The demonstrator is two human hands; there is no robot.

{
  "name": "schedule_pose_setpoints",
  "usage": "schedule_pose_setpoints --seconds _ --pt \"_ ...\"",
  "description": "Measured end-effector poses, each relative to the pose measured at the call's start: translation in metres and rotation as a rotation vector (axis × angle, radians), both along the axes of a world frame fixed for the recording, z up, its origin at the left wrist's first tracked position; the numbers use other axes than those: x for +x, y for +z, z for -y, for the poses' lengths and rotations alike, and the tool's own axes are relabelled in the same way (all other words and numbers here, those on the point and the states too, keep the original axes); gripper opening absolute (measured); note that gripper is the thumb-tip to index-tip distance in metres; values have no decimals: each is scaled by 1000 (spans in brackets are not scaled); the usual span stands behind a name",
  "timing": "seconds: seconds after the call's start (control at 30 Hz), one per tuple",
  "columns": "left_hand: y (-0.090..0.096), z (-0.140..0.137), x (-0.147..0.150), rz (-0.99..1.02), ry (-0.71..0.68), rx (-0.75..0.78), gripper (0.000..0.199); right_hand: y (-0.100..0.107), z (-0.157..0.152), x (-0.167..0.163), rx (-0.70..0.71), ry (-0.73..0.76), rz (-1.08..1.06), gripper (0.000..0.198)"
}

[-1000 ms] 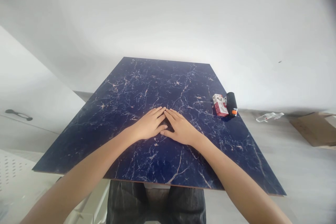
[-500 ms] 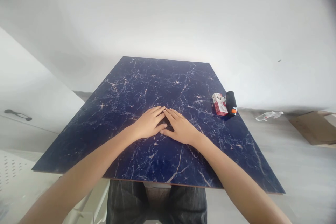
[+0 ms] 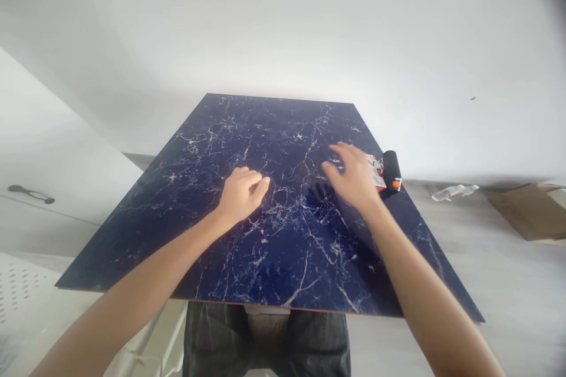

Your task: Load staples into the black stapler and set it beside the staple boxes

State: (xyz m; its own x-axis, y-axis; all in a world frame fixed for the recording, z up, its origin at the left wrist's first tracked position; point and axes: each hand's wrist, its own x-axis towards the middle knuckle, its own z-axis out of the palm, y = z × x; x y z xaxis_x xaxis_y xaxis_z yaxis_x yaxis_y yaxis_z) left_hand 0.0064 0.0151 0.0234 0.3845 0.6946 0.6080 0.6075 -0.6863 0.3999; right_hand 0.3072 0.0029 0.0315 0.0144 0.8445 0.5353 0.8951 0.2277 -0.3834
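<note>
My left hand is above the middle of the blue marbled tabletop; its fingers are curled under, the thumb sticks out, and no object shows in it. To the right, my right hand is raised over the board with fingers apart and nothing in them. It partly covers a small red and white box, and whether it touches the box I cannot tell. Against the box's far side lies a black cylindrical thing with an orange patch, near the right edge.
A pale wall rises behind the table. On the floor to the right lie a clear plastic bottle and a cardboard box. A white cabinet with a dark handle stands left, above a white perforated surface.
My hands lay flat together at the middle; now they are apart. The right hand has lifted and gone right toward the small box. The left has curled its fingers and shifted slightly left.
</note>
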Motion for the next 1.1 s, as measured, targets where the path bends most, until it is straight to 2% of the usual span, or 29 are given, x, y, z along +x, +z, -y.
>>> schedule_pose_setpoints --seconds 0.1,0.2,0.33,0.43,0.57,0.7,0.8,0.93,1.1 --pt "-4 1 2 -50 -34 -22 45 15 -7 54 -6 -343 -82 49" --pt "-6 2 3 -68 -104 -71 26 17 -3 101 -232 -611 -130 60" --pt "-8 2 3 -89 -126 -104 21 4 2 135 -455 -646 -191 67" --pt "-9 2 3 -98 -124 -115 20 -5 2 144 -580 -615 -209 51" --pt "-9 0 2 -105 -118 -127 19 -4 -3 144 -621 -589 -153 34" --pt "-9 -4 -1 -102 -94 -111 19 2 -12 128 -638 -539 -104 31" --pt "-9 -6 -2 -86 -74 -89 16 5 -23 98 -649 -456 -90 34" --pt "-11 -7 -3 -38 -57 -41 13 7 -44 39 -644 -303 -84 35" --pt "-9 -3 -2 -31 -69 34 12 10 -73 -51 -630 -83 -74 31"
